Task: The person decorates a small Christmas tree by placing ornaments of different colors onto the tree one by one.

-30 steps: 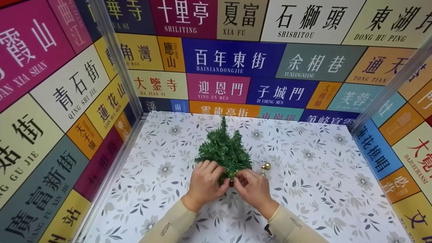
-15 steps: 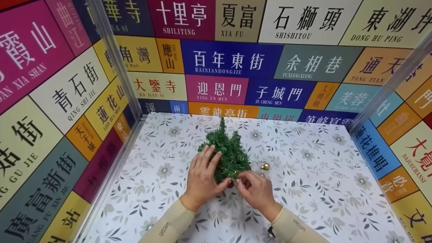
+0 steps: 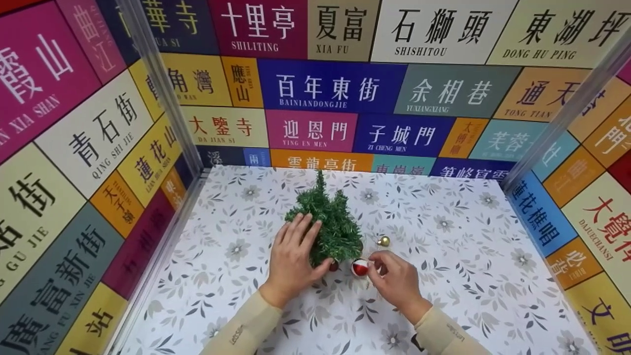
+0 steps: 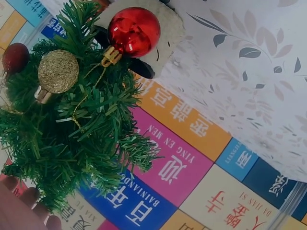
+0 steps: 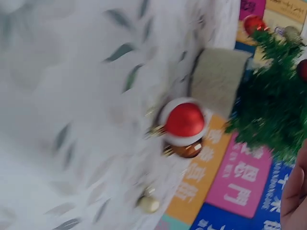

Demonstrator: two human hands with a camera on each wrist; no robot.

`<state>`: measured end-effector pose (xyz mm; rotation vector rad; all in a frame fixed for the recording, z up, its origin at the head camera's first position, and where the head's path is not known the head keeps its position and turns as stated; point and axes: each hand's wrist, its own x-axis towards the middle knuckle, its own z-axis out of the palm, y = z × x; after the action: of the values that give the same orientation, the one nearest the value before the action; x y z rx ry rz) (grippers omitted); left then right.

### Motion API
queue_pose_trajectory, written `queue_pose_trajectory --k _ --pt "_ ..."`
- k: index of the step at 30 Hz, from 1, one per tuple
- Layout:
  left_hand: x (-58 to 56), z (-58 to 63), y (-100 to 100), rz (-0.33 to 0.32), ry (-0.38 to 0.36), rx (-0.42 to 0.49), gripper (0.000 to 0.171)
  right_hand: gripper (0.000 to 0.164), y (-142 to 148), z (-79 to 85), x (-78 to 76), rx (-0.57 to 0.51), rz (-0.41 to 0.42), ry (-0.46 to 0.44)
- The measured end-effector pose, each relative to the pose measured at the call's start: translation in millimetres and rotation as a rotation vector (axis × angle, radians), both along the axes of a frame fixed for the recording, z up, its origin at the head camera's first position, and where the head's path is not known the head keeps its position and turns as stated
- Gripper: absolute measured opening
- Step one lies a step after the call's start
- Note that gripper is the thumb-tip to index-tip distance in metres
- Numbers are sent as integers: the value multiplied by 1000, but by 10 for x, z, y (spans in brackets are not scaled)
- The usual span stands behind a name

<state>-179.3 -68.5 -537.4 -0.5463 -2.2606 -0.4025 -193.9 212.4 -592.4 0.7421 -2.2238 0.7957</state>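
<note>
a white, leaf-patterned table (image 3: 345, 325) spreads beneath two hands. the left hand (image 3: 296, 251) lays extended fingers on a green artificial tree (image 3: 340, 229) standing near the middle; the right hand (image 3: 397, 278) has bent fingers just beside a red-and-white ball (image 3: 361, 267) (i cannot tell whether its grip holds that). the tree bears a shiny red ball (image 4: 135, 31) and a glittery gold ball (image 4: 58, 72). farther on, a small smooth gold ball (image 3: 384, 241) lies on the table; behind rise colourful sign-covered walls (image 3: 335, 106).

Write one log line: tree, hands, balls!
left hand: against tree | right hand: beside red-white ball, grip unclear | gold ball: on table
</note>
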Motion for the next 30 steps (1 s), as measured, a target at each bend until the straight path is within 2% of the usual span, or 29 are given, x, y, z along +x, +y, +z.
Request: queue_pose_trajectory --k 4,9,18,23,30 --pt "-13 -20 -10 -16 6 -13 84 19 167 -148 -16 49 -52 -76" --pt "-17 -31 -21 -24 4 -7 82 23 318 -303 -52 92 -82 -214" --pt "-23 -25 -18 -29 0 -18 82 33 416 -425 -147 135 -84 -446" --pt "-21 -35 -22 -29 5 -4 81 36 397 -457 -193 130 -71 -503" --pt "-17 -42 -18 -19 -7 3 80 40 369 -511 -252 154 -8 -507"
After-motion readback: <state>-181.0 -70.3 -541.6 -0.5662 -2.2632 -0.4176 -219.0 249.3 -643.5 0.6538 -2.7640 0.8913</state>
